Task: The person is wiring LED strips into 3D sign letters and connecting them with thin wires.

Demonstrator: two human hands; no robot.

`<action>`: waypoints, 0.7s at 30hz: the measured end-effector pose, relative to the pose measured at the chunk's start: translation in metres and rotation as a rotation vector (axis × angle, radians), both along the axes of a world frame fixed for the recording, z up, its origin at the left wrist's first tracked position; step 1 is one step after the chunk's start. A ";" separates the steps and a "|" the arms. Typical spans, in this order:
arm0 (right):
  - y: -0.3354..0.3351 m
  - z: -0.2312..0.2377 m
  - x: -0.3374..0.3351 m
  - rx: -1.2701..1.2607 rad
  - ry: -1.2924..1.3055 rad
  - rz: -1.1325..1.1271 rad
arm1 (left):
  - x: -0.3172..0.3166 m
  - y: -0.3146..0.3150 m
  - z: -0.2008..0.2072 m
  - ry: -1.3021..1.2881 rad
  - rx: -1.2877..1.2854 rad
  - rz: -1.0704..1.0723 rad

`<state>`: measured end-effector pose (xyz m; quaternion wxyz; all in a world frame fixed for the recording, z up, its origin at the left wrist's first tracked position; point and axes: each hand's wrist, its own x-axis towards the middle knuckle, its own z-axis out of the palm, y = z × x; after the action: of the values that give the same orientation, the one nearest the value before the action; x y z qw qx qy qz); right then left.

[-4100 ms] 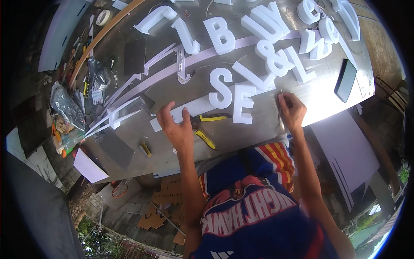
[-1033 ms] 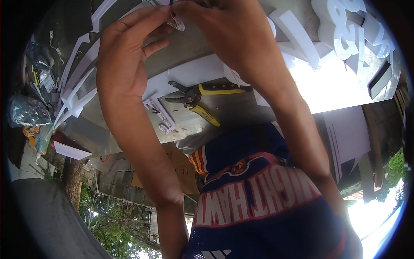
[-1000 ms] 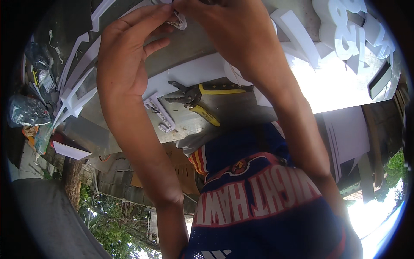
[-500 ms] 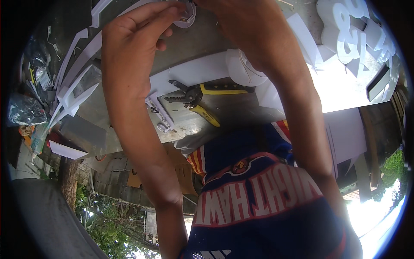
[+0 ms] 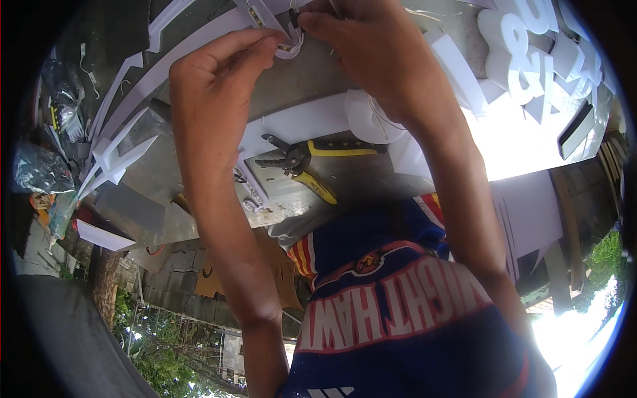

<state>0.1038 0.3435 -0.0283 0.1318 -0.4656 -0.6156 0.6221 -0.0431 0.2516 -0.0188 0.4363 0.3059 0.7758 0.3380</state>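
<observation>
At the top edge of the view, a white angular channel piece (image 5: 296,46) has a strip with small yellowish LEDs (image 5: 255,16) along its inside. My left hand (image 5: 222,63) is closed, its thumb and fingertips pinched at the piece's near edge. Just to its right, my right hand (image 5: 358,30) is closed too, with a small dark object (image 5: 294,18) at its fingertips; the rest of its grip is cut off or hidden. Between my forearms, wire strippers (image 5: 302,159) with yellow and black handles lie open on the metal table (image 5: 358,178).
A narrow white channel piece (image 5: 252,189) lies beside my left forearm. White letter shapes (image 5: 514,53) and a dark flat phone-like object (image 5: 575,131) are at the right. Long white strips (image 5: 123,99) and plastic bags (image 5: 43,169) sit at the left. A round white piece with wire (image 5: 375,123) lies near my right wrist.
Both hands appear slightly lower in the view, and more of the white channel piece and its LED strip shows. The wire strippers keep their place on the table.
</observation>
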 end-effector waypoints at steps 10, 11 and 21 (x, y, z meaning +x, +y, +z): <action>-0.004 -0.004 -0.006 -0.106 -0.016 -0.053 | 0.009 0.004 0.001 -0.103 0.074 0.132; -0.002 0.002 -0.008 -0.105 -0.017 -0.052 | 0.008 0.006 0.000 -0.084 0.099 0.135; -0.021 -0.018 -0.007 0.175 -0.038 -0.071 | 0.011 0.035 -0.005 0.022 0.191 0.181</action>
<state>0.0968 0.3222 -0.0466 0.1821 -0.4853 -0.6531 0.5520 -0.0325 0.2862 -0.0235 0.3645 0.2787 0.7692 0.4448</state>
